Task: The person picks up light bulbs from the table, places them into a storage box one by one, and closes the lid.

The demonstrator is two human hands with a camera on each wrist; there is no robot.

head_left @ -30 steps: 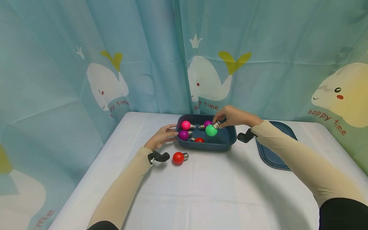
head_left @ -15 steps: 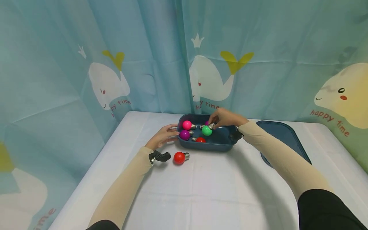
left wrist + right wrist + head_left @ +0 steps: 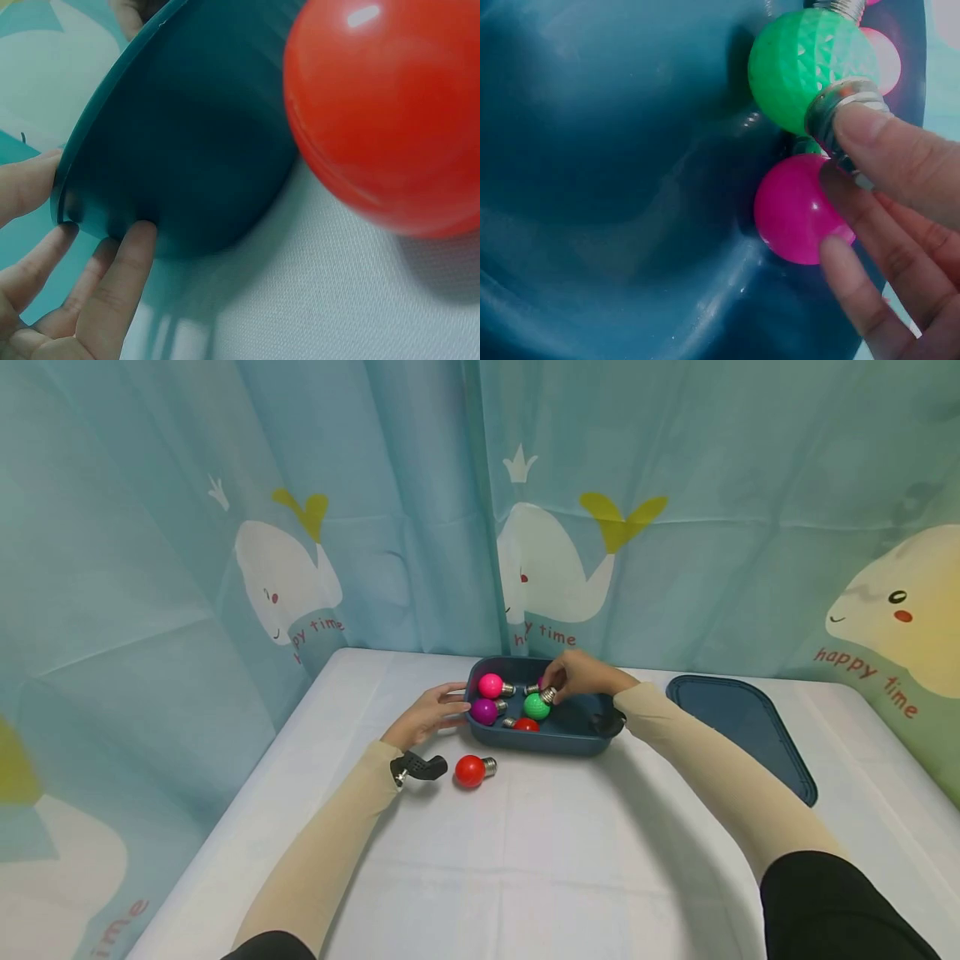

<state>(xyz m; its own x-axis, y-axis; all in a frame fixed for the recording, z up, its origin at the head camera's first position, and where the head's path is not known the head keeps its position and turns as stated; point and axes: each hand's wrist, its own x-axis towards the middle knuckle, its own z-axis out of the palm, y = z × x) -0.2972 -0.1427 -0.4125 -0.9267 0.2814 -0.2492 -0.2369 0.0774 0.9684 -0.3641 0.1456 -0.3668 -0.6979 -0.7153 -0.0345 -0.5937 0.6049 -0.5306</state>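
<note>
In the head view my right hand (image 3: 585, 676) reaches into a dark blue plastic box (image 3: 543, 742) from the right. Thumb and fingers pinch the metal screw base of a green faceted light bulb (image 3: 806, 71), whose globe points left, low inside the box. Right beside these fingers lies a purple-pink bulb (image 3: 799, 214). My left hand (image 3: 426, 714) is at the box's left end, its fingertips touching the wall and rim (image 3: 112, 79). Inside the box's left half are a pink bulb (image 3: 491, 686), a purple bulb (image 3: 484, 711) and a red bulb (image 3: 527, 725).
Another red bulb (image 3: 470, 772) lies on the white tablecloth (image 3: 570, 843) in front of the box, near the left wrist. To the right, a dark blue lid (image 3: 731, 714) lies flat, partly behind the right forearm. A whale-print curtain (image 3: 420, 485) hangs behind the table.
My right hand has carried the green bulb left and down into the box. The left hand stays at the box's left end.
</note>
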